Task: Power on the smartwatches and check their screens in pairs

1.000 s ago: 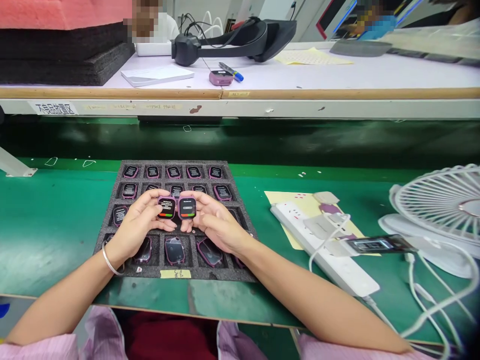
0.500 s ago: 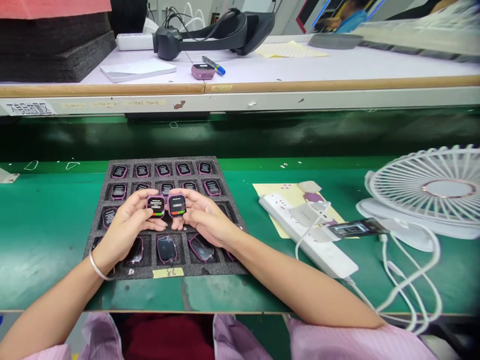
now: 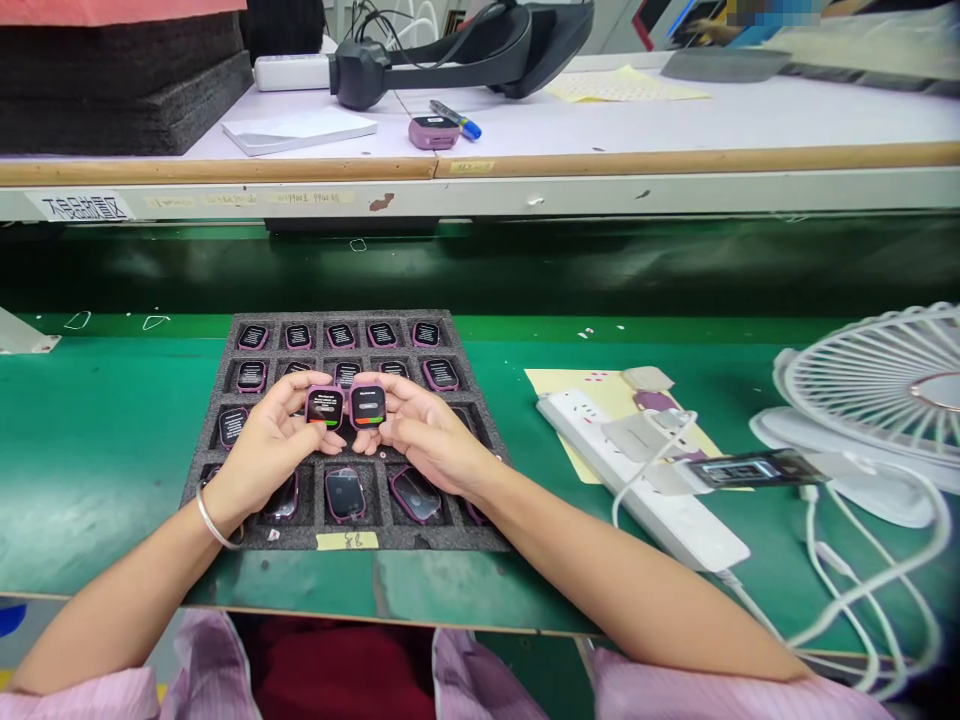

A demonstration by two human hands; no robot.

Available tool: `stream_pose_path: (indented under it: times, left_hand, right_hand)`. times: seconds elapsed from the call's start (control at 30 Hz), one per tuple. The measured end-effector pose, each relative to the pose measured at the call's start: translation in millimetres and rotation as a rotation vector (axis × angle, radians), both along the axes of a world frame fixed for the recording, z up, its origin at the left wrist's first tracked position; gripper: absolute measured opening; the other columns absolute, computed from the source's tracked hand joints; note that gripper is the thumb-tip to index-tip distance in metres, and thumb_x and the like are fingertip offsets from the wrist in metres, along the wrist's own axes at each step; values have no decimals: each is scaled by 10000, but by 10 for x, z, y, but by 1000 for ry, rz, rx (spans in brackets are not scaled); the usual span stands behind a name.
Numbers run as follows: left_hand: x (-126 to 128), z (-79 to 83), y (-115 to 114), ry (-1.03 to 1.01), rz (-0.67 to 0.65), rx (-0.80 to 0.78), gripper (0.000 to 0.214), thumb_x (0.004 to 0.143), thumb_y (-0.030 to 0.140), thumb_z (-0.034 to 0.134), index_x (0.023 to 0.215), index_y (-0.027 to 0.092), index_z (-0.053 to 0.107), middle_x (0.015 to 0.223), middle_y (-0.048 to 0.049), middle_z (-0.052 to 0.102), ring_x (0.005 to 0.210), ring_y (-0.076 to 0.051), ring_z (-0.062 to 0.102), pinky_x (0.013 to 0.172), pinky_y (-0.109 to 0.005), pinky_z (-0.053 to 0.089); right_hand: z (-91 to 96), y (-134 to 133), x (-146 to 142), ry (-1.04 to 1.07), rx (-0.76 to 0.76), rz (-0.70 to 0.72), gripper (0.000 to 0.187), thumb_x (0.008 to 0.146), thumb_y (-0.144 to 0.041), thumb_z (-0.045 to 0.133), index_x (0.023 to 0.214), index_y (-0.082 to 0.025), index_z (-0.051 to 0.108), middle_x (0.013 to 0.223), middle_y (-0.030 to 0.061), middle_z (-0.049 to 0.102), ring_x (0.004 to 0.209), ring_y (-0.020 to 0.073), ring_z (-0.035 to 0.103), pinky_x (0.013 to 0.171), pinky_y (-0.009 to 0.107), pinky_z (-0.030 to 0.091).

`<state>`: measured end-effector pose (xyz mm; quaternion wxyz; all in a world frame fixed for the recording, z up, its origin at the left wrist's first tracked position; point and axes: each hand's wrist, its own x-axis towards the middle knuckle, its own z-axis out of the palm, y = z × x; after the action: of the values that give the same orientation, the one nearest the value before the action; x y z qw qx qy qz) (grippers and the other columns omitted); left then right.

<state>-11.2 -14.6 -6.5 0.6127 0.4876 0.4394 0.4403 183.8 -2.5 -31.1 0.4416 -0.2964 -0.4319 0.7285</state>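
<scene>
My left hand [image 3: 277,440] is closed on a purple smartwatch body [image 3: 325,408], its thumb at the lower edge of the lit screen. In my right hand [image 3: 424,430] is a second purple smartwatch body [image 3: 368,407], gripped with the thumb near its lower right corner. Both screens show small white text, a grey button and a coloured strip at the bottom. The two watches sit side by side above a dark foam tray [image 3: 300,540]. More strapless watches lie in the tray's compartments, such as a dark-screened watch [image 3: 345,495] in the front row. My hands hide several compartments.
Right of the tray lie a white power strip [image 3: 645,480], a yellow sheet [image 3: 551,385], a small device with a lit display [image 3: 750,468] and looped white cables. A white fan [image 3: 877,390] stands far right. The raised shelf [image 3: 600,135] behind holds a black headset [image 3: 465,60] and a marker [image 3: 457,120].
The camera view has shifted, so the scene sits slightly further right. Both hands still hold the watches side by side. My left thumb has moved slightly on its screen.
</scene>
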Motion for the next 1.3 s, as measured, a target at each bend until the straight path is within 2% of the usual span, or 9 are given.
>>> stream_pose_path:
  times: [0.17, 0.37, 0.57, 0.8, 1.0, 1.13, 1.3]
  left_hand:
    - [4, -14, 10, 5, 5, 16, 479, 711, 158, 732, 1147, 200, 537, 1096, -34, 653, 646, -97, 707, 683, -268, 607]
    - [4, -13, 12, 7, -2, 31, 466, 698, 148, 745, 1113, 195, 538, 983, -2, 665, 622, -79, 666, 654, -253, 610]
    - [3, -10, 15, 21, 7, 39, 445, 715, 159, 748, 1107, 191, 540, 975, 2, 658, 613, -72, 662, 632, -236, 606]
    - [11, 2, 8, 20, 2, 28, 471, 690, 149, 738, 1114, 199, 541, 1043, -16, 659, 633, -87, 685, 660, -264, 615]
    - [5, -15, 11, 22, -4, 50, 439, 711, 149, 726, 1111, 190, 550, 998, -6, 664, 606, -73, 666, 644, -242, 610]
    - [-1, -21, 11, 36, 4, 65, 395, 728, 159, 731, 1084, 187, 562, 1050, -23, 663, 592, -69, 666, 617, -237, 611]
    - [9, 4, -7, 10, -9, 22, 487, 714, 149, 731, 1167, 199, 560, 1146, -51, 663, 708, -112, 727, 730, -277, 640]
  right_hand:
    - [-1, 5, -14, -5, 19, 6, 487, 730, -125, 692, 1194, -218, 574, 853, -18, 710, 685, 145, 714, 675, 312, 556]
    - [-9, 2, -23, -20, 27, 7, 479, 740, -135, 721, 1192, -211, 579, 848, -16, 715, 680, 144, 712, 669, 310, 560]
    - [-15, -4, -3, -18, 33, 22, 453, 774, -150, 705, 1204, -212, 578, 871, -5, 710, 701, 148, 715, 678, 310, 554]
    - [-24, 0, 2, -29, 42, 22, 468, 764, -140, 684, 1212, -215, 573, 859, -4, 704, 700, 153, 706, 679, 319, 550]
    - [-47, 4, 0, -41, 43, 18, 452, 786, -152, 693, 1217, -214, 570, 870, -1, 698, 697, 149, 700, 673, 308, 536]
    - [-48, 3, -6, -49, 55, 22, 444, 800, -177, 705, 1220, -217, 566, 856, -5, 689, 686, 145, 692, 660, 303, 527]
    - [-30, 0, -5, -55, 74, 1, 445, 770, -141, 688, 1188, -230, 568, 851, -14, 673, 686, 134, 667, 658, 292, 510]
